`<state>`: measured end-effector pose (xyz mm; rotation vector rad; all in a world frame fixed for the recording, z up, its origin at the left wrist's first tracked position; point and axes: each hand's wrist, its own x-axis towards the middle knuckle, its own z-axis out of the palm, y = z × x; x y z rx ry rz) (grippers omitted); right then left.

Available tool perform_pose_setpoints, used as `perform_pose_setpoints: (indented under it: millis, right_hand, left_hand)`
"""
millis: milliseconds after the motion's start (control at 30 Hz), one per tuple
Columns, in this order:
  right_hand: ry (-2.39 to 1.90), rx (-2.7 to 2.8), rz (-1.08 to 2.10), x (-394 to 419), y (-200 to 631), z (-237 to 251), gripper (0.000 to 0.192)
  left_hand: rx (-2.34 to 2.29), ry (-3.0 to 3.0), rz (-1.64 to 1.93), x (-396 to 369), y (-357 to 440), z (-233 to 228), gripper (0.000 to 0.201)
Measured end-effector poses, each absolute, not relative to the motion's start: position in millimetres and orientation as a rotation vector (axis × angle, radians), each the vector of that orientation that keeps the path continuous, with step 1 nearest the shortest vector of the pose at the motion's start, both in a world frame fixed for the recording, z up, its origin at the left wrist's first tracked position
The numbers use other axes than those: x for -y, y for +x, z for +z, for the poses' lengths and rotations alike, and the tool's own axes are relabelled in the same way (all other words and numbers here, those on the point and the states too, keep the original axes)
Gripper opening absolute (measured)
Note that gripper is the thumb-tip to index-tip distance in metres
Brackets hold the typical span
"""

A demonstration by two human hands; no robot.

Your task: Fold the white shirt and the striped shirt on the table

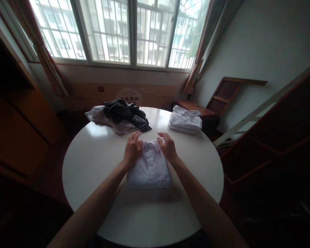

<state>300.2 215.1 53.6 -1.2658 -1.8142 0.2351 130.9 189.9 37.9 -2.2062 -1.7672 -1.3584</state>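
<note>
A folded white shirt lies flat on the round white table in front of me, its collar at the far end and its button placket facing up. My left hand rests at the upper left edge of the shirt, beside the collar, with fingers loosely bent and apart. At the collar's right side is my right hand, its thumb and fingers apart and touching or very near the cloth. Neither hand grips anything that I can see.
A stack of folded white shirts stands at the table's back right. Rumpled black striped clothes and white cloth lie at the back left. Behind stand a long cardboard box and a small wooden table.
</note>
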Motion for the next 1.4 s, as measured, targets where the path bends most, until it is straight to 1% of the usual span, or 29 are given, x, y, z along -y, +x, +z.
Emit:
perform_pose_setpoints:
  millis: [67, 167, 233, 300, 400, 467, 500, 667, 800, 900, 1067, 1133, 1200, 1300, 1333, 1400]
  right_hand:
    - [-1.191, 2.003, 0.280, -210, 295, 52, 0.029]
    - [-1.266, 2.285, 0.302, -206, 289, 44, 0.037]
    - [-1.374, 2.404, 0.301, -206, 288, 38, 0.043]
    - [-1.461, 2.449, 0.315, -206, 288, 37, 0.047]
    - [-1.547, 2.420, 0.361, -208, 290, 39, 0.049]
    - [-1.568, 2.367, 0.392, -210, 292, 40, 0.050]
    - [-1.558, 2.344, 0.409, -212, 293, 40, 0.049]
    - [-1.373, 2.232, 0.563, -222, 300, 38, 0.036]
    - [-1.331, 2.136, 0.603, -225, 302, 35, 0.027]
    - [-1.387, 2.096, 0.561, -224, 301, 34, 0.029]
    - [-1.561, 2.022, 0.491, -223, 298, 32, 0.050]
    - [-1.594, 1.984, 0.469, -223, 297, 31, 0.053]
    - [-1.584, 1.952, 0.485, -224, 298, 29, 0.054]
    - [-1.523, 1.858, 0.621, -230, 305, 29, 0.055]
    - [-1.512, 1.792, 0.680, -233, 309, 30, 0.053]
    - [-1.527, 1.649, 0.778, -239, 319, 32, 0.041]
  left_hand:
    - [1.795, -2.359, -1.119, -187, 135, 35, 0.035]
    - [1.910, -2.454, -0.749, -185, 138, 28, 0.039]
    - [1.982, -2.434, -0.615, -184, 138, 25, 0.041]
    - [2.081, -2.363, -0.568, -184, 137, 24, 0.042]
    - [2.281, -2.197, -0.594, -185, 135, 25, 0.054]
    - [2.339, -2.151, -0.636, -187, 132, 24, 0.063]
    - [2.341, -2.157, -0.657, -188, 131, 24, 0.064]
    - [2.210, -2.166, -0.837, -190, 128, 24, 0.054]
    - [1.842, -2.385, -0.952, -189, 130, 29, 0.034]
    - [1.752, -2.553, -0.922, -188, 131, 30, 0.034]
    - [1.785, -2.550, -0.817, -185, 133, 27, 0.040]
    - [1.747, -2.522, -0.842, -184, 134, 28, 0.041]
    - [1.621, -2.556, -0.910, -183, 135, 29, 0.040]
    - [1.459, -2.678, -1.014, -183, 137, 31, 0.031]
    - [1.449, -2.707, -1.050, -184, 137, 31, 0.029]
    - [1.465, -2.732, -1.123, -184, 137, 31, 0.026]
